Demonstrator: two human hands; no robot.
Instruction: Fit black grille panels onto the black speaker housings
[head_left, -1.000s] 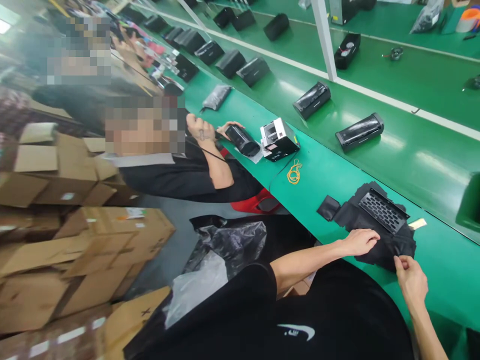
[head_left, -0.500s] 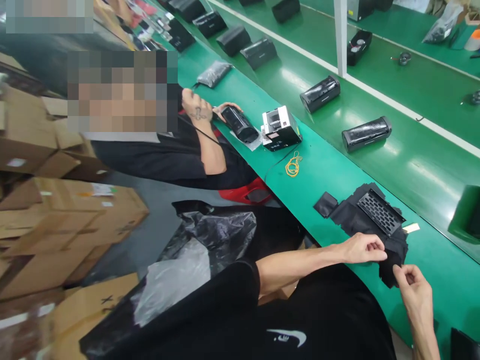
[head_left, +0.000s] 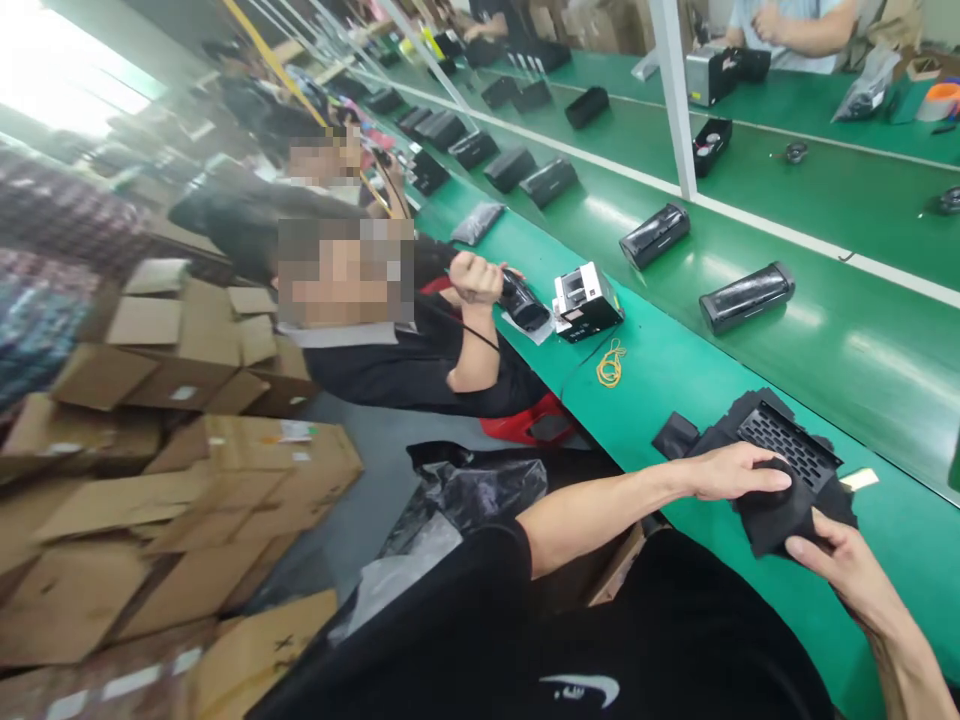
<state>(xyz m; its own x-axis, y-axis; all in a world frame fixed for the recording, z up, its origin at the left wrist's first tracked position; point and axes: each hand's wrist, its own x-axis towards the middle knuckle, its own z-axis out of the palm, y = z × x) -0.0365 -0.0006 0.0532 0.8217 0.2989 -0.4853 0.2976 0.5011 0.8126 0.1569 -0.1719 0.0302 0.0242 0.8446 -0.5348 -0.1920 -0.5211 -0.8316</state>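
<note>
My left hand point(head_left: 739, 473) is closed at the near edge of a black perforated grille point(head_left: 784, 440), its fingers on a sheet of black cloth point(head_left: 776, 520). A dark rounded bulge shows under those fingertips; whether it is folded cloth or a separate part, I cannot tell. To the right, my right hand point(head_left: 844, 560) pinches the same cloth between thumb and fingers. The grille lies tilted on a pile of ragged-edged black cloth pieces point(head_left: 720, 425). A small black square piece point(head_left: 675, 436) lies at the pile's left end.
Black speaker-like housings point(head_left: 748, 297) stand on the green belt point(head_left: 862, 370) beyond the bench. A silver-and-black box point(head_left: 589, 303) and yellow bands point(head_left: 610, 365) lie to the left. A co-worker point(head_left: 375, 370) sits there, holding a black housing. Cardboard boxes point(head_left: 277, 490) fill the floor.
Both hands have closed onto the black cloth, with the left now over the grille's near edge. The view has tilted up, showing more of the belt and people at the back.
</note>
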